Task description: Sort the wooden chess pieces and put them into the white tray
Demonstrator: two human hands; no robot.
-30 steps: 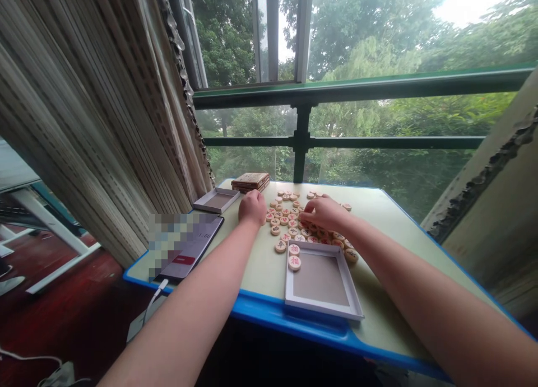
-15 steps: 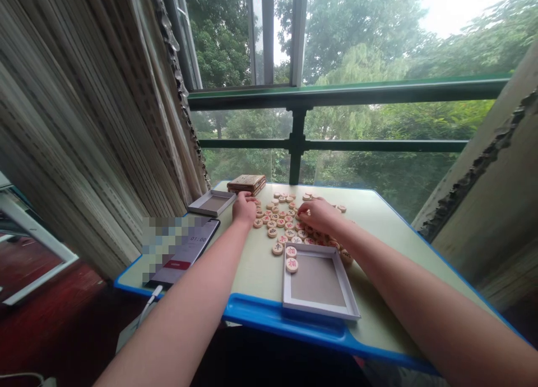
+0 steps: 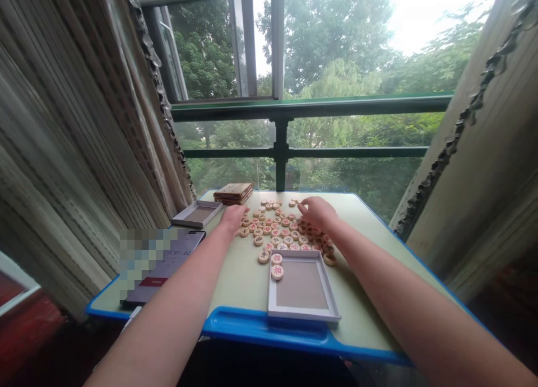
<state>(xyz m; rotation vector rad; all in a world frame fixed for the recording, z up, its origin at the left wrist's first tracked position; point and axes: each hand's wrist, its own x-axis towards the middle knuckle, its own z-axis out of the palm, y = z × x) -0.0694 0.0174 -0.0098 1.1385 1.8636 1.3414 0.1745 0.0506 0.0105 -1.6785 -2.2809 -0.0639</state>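
Observation:
Round wooden Chinese chess pieces (image 3: 275, 233) with red and black characters lie in a loose spread on the table. My left hand (image 3: 233, 217) rests at the left edge of the spread, fingers loosely stretched towards the pieces beside it. Over the far right part of the spread is my right hand (image 3: 318, 212), its fingers bent downward and slightly apart; no piece shows in its grasp. A shallow white box tray (image 3: 332, 294) stands at the near side, with two red-marked pieces (image 3: 277, 265) along its left wall.
Another shallow box tray (image 3: 180, 218) sits at the far left, beside a brown folded board or box (image 3: 233, 192). A phone (image 3: 168, 269) with a running timer lies left of my forearm. Blue trim (image 3: 269, 326) edges the table (image 3: 235, 280); a green railing (image 3: 311, 108) stands beyond.
The view has shifted right, so the table appears further left. My right hand has moved slightly away from me over the pieces. The same two pieces remain in the near tray.

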